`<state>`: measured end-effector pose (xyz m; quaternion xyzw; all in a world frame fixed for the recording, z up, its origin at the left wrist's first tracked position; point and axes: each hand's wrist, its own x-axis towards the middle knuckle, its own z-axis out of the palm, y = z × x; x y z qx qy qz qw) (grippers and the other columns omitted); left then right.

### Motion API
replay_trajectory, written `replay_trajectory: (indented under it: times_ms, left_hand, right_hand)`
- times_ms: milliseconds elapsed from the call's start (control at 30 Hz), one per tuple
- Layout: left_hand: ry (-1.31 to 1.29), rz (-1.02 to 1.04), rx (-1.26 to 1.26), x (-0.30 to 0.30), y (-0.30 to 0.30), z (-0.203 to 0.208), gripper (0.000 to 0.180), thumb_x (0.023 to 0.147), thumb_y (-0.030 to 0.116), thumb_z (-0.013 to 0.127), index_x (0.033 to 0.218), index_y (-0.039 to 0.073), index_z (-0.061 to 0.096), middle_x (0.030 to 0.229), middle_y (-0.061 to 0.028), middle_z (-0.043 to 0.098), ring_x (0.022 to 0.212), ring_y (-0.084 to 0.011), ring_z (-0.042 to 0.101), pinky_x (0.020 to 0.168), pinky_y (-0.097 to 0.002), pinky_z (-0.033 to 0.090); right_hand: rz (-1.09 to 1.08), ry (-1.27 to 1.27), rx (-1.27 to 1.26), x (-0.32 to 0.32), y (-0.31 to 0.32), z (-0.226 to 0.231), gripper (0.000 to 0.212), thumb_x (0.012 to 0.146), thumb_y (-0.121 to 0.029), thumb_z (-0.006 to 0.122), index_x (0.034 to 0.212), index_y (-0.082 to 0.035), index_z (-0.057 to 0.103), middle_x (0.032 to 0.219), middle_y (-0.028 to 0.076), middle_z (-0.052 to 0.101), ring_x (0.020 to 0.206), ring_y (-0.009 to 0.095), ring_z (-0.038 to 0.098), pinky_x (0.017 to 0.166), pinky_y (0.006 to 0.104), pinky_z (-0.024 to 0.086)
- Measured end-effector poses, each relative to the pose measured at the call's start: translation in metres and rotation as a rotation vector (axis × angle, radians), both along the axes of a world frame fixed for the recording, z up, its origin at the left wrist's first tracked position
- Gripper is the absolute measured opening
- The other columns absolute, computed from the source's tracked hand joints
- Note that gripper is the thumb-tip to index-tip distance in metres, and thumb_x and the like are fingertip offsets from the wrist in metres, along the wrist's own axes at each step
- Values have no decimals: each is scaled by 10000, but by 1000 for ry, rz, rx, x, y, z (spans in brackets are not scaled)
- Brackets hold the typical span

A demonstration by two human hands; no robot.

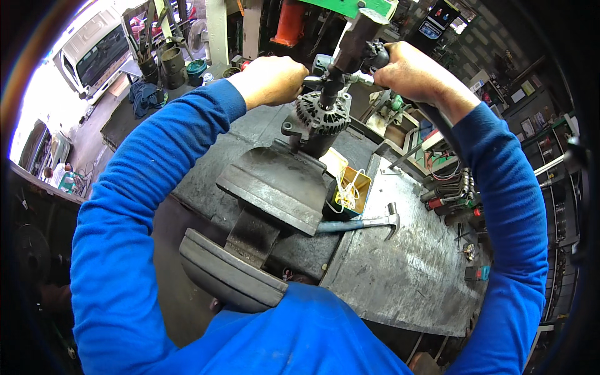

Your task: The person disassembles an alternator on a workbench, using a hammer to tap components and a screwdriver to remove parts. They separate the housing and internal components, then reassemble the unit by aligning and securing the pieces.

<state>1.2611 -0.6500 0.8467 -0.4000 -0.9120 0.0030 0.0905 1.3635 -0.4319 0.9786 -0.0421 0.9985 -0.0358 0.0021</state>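
Observation:
An alternator (320, 115) stands upright at the far end of the bench vise (272, 178). Above it, a dark impact wrench (356, 50) points down, its black socket over the alternator's top centre. My right hand (406, 72) is closed round the tool's black grip at the right. My left hand (275, 81) is closed on a metal bar (310, 81) at the tool's left side; most of that bar is hidden in the fist. The vise's near jaw (231, 272) is spread well apart from the far jaw, close to my body.
A claw hammer (362, 224) lies beside the vise on the metal bench (400, 269). Behind it stands a yellow box (356, 187) with white cord. Tools line the right side (462, 187). Cans (172, 65) and a dark blue cloth (147, 97) sit at the far left.

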Motion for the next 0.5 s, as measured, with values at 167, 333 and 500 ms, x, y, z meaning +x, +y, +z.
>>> replay_trajectory:
  times_ms: [167, 333, 500]
  left_hand:
    - [-10, 15, 22, 3, -2, 0, 263, 987, 251, 650, 1175, 94, 747, 982, -187, 783, 930, -367, 777, 833, -487, 632]
    - [8, 14, 23, 3, -2, 1, 256, 975, 241, 652, 1163, 97, 750, 975, -186, 783, 901, -372, 777, 825, -489, 632]
    - [-11, 13, 30, 4, -2, -1, 255, 975, 238, 647, 1162, 97, 749, 984, -193, 782, 911, -383, 775, 829, -496, 630]
  right_hand:
    - [-76, 49, -38, -10, 0, -2, 455, 847, -293, 694, 1082, 94, 739, 993, 299, 754, 931, 369, 767, 869, 436, 592]
    - [-6, 71, 66, -18, 0, -1, 496, 859, -292, 687, 1132, 121, 717, 1004, 299, 759, 943, 386, 771, 877, 434, 597]
    - [-120, 115, -127, -14, -2, -4, 406, 834, -241, 713, 1075, 86, 720, 932, 249, 746, 856, 330, 743, 813, 419, 579]
